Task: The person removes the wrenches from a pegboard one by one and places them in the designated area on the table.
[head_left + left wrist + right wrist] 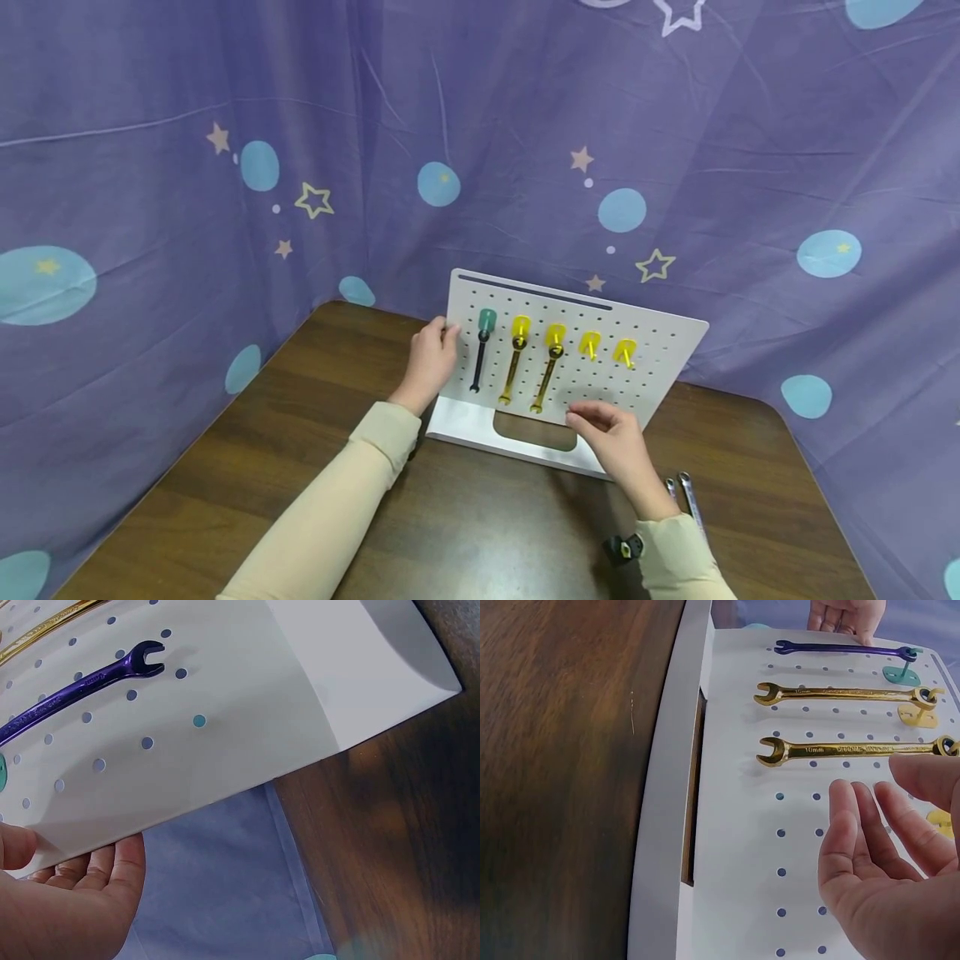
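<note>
five wrenches [513, 371] — five hooks [591, 344]

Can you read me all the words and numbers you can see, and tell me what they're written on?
"10mm": on the gold wrench nearer the right hand, this wrench.
"10mm", as it looks, though fainter: on the middle wrench, also gold.
Too small or blurred to read: the other letters on both gold wrenches, and the marks on the purple wrench.

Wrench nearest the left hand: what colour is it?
Deep metallic purple; the wrench shows best in the left wrist view.
</note>
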The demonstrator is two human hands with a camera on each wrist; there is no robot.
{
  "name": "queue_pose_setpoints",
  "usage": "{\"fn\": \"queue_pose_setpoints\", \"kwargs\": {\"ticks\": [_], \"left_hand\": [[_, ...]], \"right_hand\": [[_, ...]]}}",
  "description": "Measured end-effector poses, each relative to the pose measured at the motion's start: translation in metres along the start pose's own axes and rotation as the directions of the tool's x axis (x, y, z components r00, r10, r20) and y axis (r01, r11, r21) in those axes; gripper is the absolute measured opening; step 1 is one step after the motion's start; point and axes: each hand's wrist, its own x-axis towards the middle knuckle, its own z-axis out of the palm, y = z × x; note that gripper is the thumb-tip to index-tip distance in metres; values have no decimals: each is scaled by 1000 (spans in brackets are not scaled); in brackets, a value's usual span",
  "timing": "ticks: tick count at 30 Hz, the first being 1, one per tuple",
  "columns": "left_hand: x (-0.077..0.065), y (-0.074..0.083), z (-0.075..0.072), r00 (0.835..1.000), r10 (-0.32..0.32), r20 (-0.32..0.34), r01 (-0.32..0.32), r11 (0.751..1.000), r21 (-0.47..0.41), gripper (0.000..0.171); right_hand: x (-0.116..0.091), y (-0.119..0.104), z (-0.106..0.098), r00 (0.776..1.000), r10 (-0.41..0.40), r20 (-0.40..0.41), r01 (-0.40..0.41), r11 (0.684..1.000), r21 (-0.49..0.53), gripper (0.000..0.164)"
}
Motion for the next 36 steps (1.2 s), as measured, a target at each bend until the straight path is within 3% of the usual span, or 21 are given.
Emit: {"fn": "queue_pose_setpoints", "kwargs": {"ticks": [28,36], "left_hand": [[0,-3,3,1000,3,-12,-3,1000,-8,21],[1,-3,2,1000,16,-18,-16,1000,-12,21]], "right_hand": [[4,-5,5,1000,11,-14,-10,1000,19,30],[7,-6,7,999,-20,-26,20,1000,22,25]]}}
